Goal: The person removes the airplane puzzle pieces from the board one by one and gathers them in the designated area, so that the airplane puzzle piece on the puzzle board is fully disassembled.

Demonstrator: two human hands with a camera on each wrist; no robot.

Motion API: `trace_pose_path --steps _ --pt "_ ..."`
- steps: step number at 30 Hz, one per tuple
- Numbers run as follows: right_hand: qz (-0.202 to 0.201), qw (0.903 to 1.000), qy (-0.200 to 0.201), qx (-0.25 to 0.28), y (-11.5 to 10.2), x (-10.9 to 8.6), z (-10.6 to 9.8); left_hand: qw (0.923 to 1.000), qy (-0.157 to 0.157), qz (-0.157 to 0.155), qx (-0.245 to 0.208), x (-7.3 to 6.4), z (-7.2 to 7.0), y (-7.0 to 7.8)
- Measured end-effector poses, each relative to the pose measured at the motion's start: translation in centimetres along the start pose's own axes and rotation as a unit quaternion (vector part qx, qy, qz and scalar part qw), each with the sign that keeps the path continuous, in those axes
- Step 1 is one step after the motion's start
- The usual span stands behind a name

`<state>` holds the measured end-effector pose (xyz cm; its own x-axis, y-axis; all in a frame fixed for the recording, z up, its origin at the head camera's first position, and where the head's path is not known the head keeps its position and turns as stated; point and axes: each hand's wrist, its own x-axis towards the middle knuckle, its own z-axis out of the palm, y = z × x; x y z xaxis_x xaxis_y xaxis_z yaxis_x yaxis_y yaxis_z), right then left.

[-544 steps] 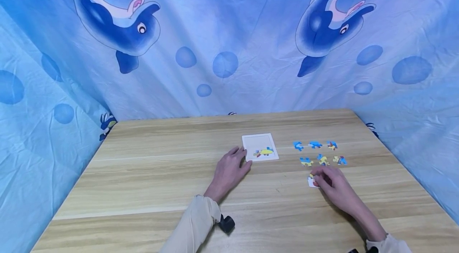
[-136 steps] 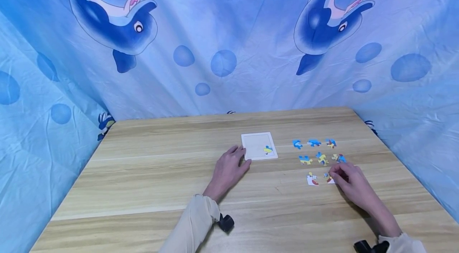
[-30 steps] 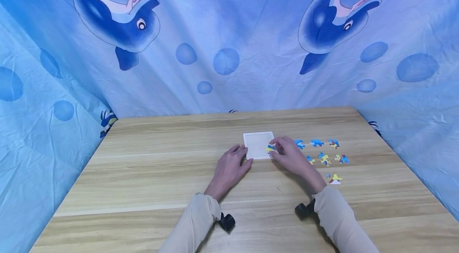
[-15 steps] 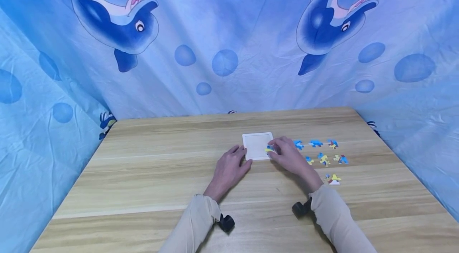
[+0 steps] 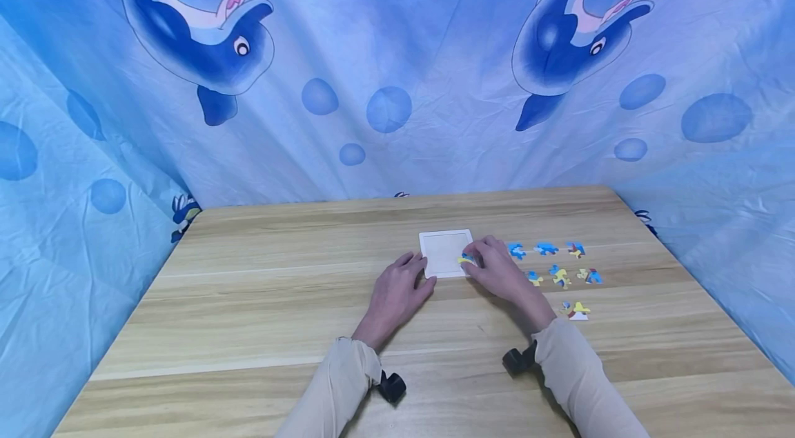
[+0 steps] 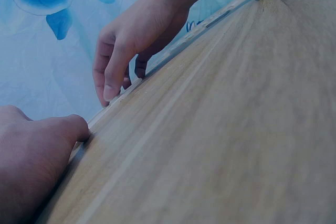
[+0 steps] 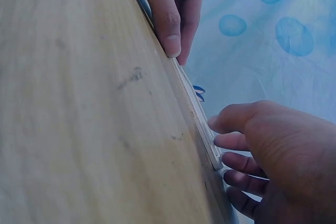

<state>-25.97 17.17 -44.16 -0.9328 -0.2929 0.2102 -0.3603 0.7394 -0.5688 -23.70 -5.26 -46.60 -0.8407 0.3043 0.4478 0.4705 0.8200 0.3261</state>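
A square white puzzle tray (image 5: 444, 232) lies flat on the wooden table in the head view. My left hand (image 5: 397, 292) holds its near left corner, thumb at the front edge and fingers along the left side. In the tray's near right corner sits a yellow and blue puzzle piece (image 5: 464, 259), which my right hand (image 5: 499, 272) pinches between thumb and fingers, partly covering it. The right wrist view shows the tray (image 7: 197, 114) edge-on between both hands; there the piece is hidden.
Right of the tray, loose puzzle pieces lie in rows: a blue far row (image 5: 546, 249), a yellow and blue middle row (image 5: 561, 276), and a near row with a yellow and white piece (image 5: 579, 311). My right arm may cover others. A blue dolphin curtain (image 5: 397, 45) hangs behind the table.
Earlier my right hand was setting a piece down in the near row; it has since come left to the tray's last piece. Over the last second it hardly moves. My left hand stays put.
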Motion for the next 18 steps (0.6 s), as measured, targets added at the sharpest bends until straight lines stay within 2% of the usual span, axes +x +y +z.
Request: trace_pose_path --steps 10,18 --pt "0.004 0.9999 0.016 0.005 0.38 0.14 0.25 1.0000 0.007 0.002 0.002 0.02 0.07 -0.02" --pt "0.001 0.9997 0.011 0.023 0.40 0.00 0.00 1.0000 -0.001 -0.004 -0.001 -0.06 -0.03 0.08"
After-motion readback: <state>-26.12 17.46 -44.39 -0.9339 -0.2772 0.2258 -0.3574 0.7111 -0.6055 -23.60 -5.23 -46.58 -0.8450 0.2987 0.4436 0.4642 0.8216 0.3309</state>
